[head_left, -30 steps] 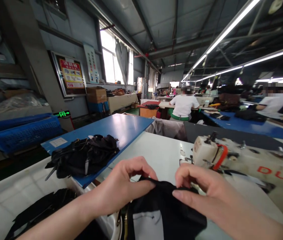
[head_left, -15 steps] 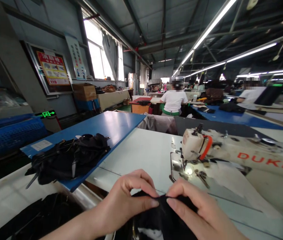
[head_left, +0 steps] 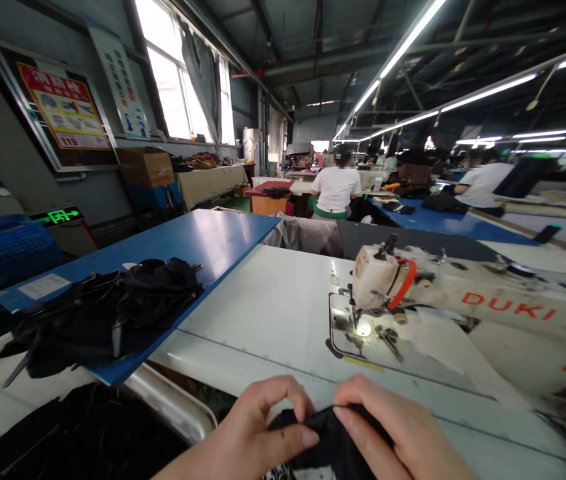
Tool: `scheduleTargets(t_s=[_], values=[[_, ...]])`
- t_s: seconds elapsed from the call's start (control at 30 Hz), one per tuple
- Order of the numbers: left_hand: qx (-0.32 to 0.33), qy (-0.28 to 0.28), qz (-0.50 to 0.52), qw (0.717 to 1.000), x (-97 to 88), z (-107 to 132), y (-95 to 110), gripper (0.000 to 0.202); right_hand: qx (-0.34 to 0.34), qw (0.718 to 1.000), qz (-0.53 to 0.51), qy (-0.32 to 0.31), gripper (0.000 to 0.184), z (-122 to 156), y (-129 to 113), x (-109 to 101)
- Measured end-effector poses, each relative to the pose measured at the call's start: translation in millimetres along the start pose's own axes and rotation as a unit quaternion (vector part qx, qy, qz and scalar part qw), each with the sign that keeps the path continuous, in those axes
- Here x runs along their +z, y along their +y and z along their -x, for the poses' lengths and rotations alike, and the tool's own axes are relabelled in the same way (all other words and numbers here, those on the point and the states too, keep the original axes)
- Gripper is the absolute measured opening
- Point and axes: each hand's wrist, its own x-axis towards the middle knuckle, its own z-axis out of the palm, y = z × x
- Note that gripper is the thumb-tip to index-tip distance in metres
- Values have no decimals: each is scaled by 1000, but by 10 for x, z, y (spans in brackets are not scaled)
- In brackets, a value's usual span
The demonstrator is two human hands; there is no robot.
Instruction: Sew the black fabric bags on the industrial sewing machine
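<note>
Black fabric (head_left: 330, 433) is held up at the bottom middle of the head view, with a white patch showing low on it. My left hand (head_left: 263, 430) pinches its upper edge between thumb and bent fingers. Close beside it, my right hand (head_left: 387, 427) grips the same edge with thumb and forefinger. Both hands are at the near edge of the pale sewing table (head_left: 263, 313). Beyond my right hand stands a white sewing machine (head_left: 463, 287) with its lamp lit over the needle plate. The lower part of the fabric runs out of view.
A heap of black pieces (head_left: 117, 307) lies on the blue table (head_left: 213, 233) at left. More black fabric (head_left: 73, 433) sits at lower left, by a metal rail (head_left: 173, 403). Small metal tools (head_left: 390, 341) lie near the needle. A person in white (head_left: 337, 190) sits further ahead.
The view has swung slightly right, so the surroundings sit further left. Both hands are lower in the picture, still pinching the black fabric, and its edge is tilted more between them.
</note>
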Motion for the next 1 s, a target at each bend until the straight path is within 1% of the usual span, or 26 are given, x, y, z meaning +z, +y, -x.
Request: scheduleTargets(t_s=[0.07,0.2,0.27,0.37,0.47,0.53,0.57,0.63,0.7,0.8,0.87,0.93,1.0], values=[[-50,-23,25,998,4,5,1,20,24,1000,-14,-5,18,-5,32,8],[-72,-40,22,996,1,-8,8,21,60,997,-43,-16,17,-16,104,19],[-86,-42,39,995,-26,-31,4,20,72,996,-55,-18,17,-21,133,18],[-123,-62,125,983,-86,-81,-19,23,81,994,-71,-8,17,-28,169,5],[-155,-93,225,957,-127,-133,-47,25,92,991,-92,-2,17,-32,206,-13],[-168,-101,253,947,-133,-160,-51,25,105,989,-108,-14,18,-29,235,-29],[-170,-100,253,947,-132,-170,-45,25,110,987,-114,-21,19,-25,248,-38],[-164,-93,225,956,-127,-183,-8,24,115,986,-119,-31,20,-17,268,-61],[-139,-80,166,973,-124,-193,55,20,114,987,-112,-37,17,-19,269,-86],[-101,-68,60,991,-121,-219,162,13,98,991,-73,-48,7,-65,236,-110],[-87,-65,-5,994,-116,-245,212,10,68,995,-41,-57,4,-121,205,-105],[-77,-63,-61,993,-105,-268,239,8,42,997,-23,-66,9,-173,183,-80],[-68,-59,-109,990,-87,-281,250,6,41,996,-16,-71,12,-199,177,-42]])
